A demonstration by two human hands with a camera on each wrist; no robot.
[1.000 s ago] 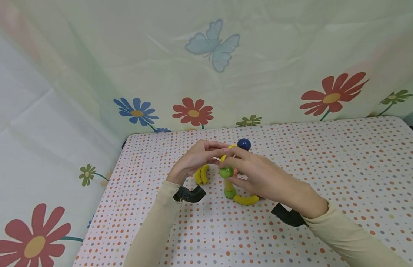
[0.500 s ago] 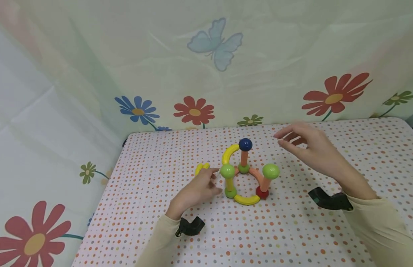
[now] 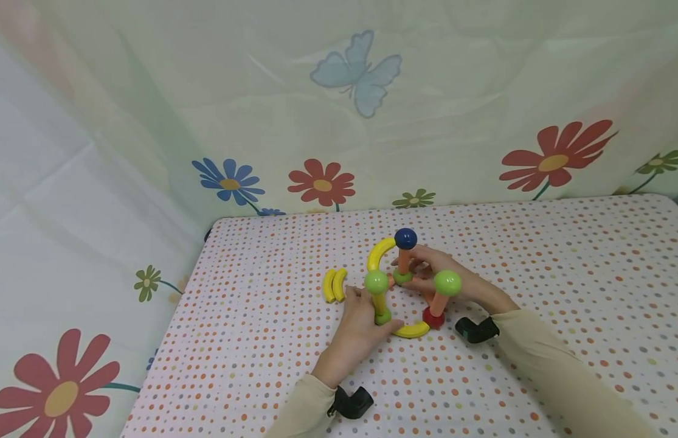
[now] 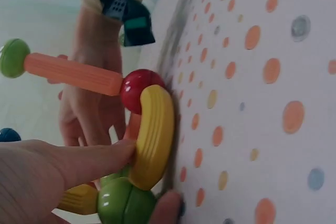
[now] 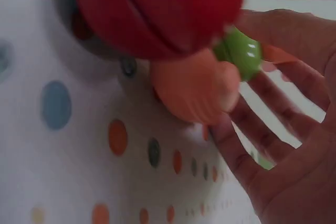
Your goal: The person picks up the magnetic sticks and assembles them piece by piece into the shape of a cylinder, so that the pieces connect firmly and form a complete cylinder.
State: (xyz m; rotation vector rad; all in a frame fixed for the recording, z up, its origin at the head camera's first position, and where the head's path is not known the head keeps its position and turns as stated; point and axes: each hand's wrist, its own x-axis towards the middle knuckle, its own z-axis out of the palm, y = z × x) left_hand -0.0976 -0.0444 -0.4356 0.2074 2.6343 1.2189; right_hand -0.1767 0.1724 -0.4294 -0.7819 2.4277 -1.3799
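A ball-and-stick building toy stands on the table, its three upright sticks rising from a ring of balls and curved sticks. A blue ball [image 3: 406, 238] and two green balls top the uprights. One yellow curved stick [image 3: 379, 254] bridges the blue ball and the left green ball [image 3: 376, 282]. My left hand [image 3: 357, 322] grips the ring's left corner, its thumb on the yellow base stick [image 4: 155, 137] and fingers around the lower green ball [image 4: 126, 203]. Behind the red ball [image 5: 163, 11], my right hand [image 5: 294, 156] holds the back of the ring at the orange curved stick [image 5: 189, 85].
Two loose yellow curved sticks [image 3: 334, 285] lie side by side, left of the toy and close to my left fingertips. The dotted tablecloth [image 3: 262, 316] reaches back to a flower-printed curtain [image 3: 453, 91].
Both hands left the top of the yellow arch, moved apart, then came down to the toy's base. My left hand now grips the left corner, my right the back.
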